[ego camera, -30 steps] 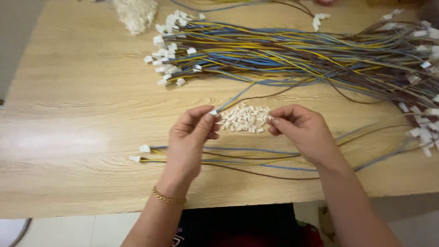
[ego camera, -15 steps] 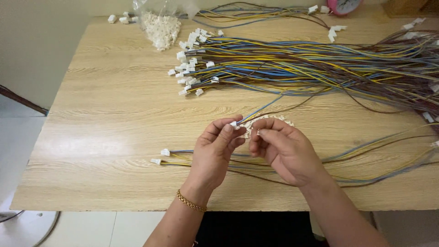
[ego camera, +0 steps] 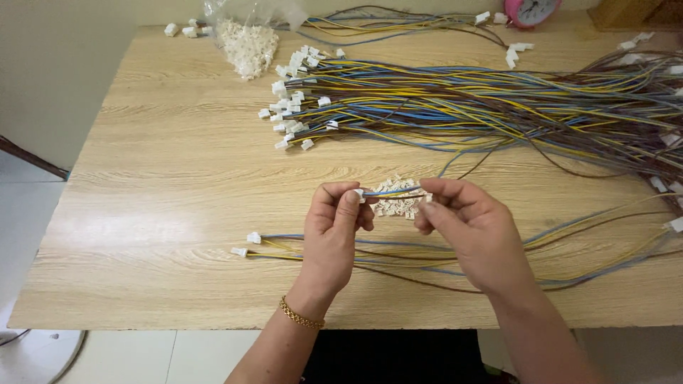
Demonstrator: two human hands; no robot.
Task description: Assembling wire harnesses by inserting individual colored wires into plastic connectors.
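Nearest the table edge, the left hand (ego camera: 333, 231), with a gold chain bracelet (ego camera: 301, 315) at the wrist, pinches a small white plastic connector (ego camera: 360, 193) between thumb and forefinger. The right hand (ego camera: 475, 233) has its fingers closed narrow on the thin blue, yellow and brown wire lead (ego camera: 393, 190) that runs into that connector.

Change noted: half a second ago the two hands were pressed close together, fingers overlapping over the connector. They now stand apart, with a short run of lead visible and stretched between them. In my judgement this reads as the wire ends being seated and the lead drawn straight, though the join itself is too small to confirm.

Just behind the hands lies a small heap of loose white connector housings (ego camera: 398, 206) on the pale wooden table (ego camera: 163, 178). Under the hands lie two finished wire leads with white plugs (ego camera: 247, 244).

Further back, a large bundle of multicoloured wires tipped with white connectors (ego camera: 441, 107) spreads across the table. At the far edge sit a clear plastic bag of white connectors (ego camera: 245, 39) and a pink round clock (ego camera: 533, 10).
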